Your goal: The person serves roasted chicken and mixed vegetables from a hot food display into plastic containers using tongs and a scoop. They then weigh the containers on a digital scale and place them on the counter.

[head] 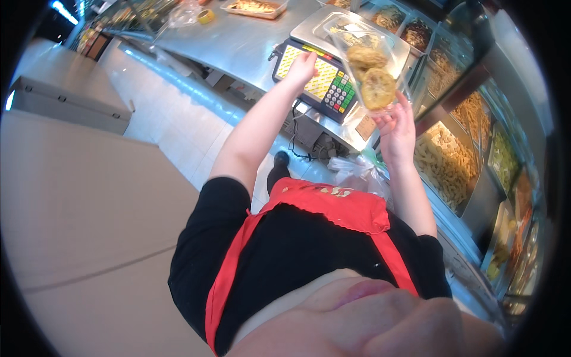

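Observation:
My left hand (pixel 304 69) is over the label-key panel (pixel 290 58) of an electronic weighing scale, its fingers curled in with nothing visible in them. Whether a fingertip presses a key is hidden. My right hand (pixel 397 122) grips the near end of a clear plastic tray (pixel 363 103). Several round, flat golden-brown pieces of food (pixel 378 87) lie in it. The tray slants over the steel weighing platter (pixel 308 27), and I cannot tell whether it touches it. Coloured number keys (pixel 339 91) sit between my two hands.
The scale stands on a steel counter (pixel 241 49) with a roll of yellow tape (pixel 205 17) and a packed food tray (pixel 255 8). Pans of food, one with pale strips (pixel 446 169), line the right side. Plastic bags (pixel 361 172) hang below the counter. Cardboard-coloured panels (pixel 89 201) fill the left.

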{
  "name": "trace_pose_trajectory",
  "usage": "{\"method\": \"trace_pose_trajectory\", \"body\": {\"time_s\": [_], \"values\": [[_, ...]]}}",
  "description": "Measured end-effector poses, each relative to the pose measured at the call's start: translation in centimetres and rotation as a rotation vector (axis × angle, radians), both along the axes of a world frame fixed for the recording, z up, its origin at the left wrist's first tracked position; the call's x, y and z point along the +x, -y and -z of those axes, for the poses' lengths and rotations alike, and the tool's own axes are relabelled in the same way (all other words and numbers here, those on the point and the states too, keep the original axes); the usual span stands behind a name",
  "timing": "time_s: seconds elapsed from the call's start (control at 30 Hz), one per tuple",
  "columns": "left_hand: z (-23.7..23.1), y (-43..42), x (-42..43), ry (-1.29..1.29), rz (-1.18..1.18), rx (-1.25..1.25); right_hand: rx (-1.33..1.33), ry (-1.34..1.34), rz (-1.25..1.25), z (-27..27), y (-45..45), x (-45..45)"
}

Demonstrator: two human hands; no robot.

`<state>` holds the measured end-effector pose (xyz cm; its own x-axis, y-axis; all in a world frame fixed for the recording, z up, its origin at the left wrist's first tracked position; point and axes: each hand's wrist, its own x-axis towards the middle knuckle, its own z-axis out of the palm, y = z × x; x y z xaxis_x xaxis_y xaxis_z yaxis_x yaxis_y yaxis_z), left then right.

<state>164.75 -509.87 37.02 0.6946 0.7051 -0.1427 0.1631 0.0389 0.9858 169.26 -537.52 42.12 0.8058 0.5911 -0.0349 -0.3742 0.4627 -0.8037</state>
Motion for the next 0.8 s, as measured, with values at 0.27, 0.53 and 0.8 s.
{"method": "trace_pose_trajectory", "body": {"time_s": [0.27, 0.53, 0.8], "values": [[-2.1, -11.7, 14.2, -0.452, 0.470, 0.279, -0.113, 0.083, 0.628, -0.4, -10.0, 5.9], [-1.6, -26.8, 3.5, -0.016, 0.383, -0.069, -0.354, 0.009, 0.626, 5.3, -13.7, 14.4], [11.5, -40.1, -3.7, 0.151, -0.104, -0.245, -1.103, 0.383, 0.583, 9.1, -17.8, 20.9]]}}
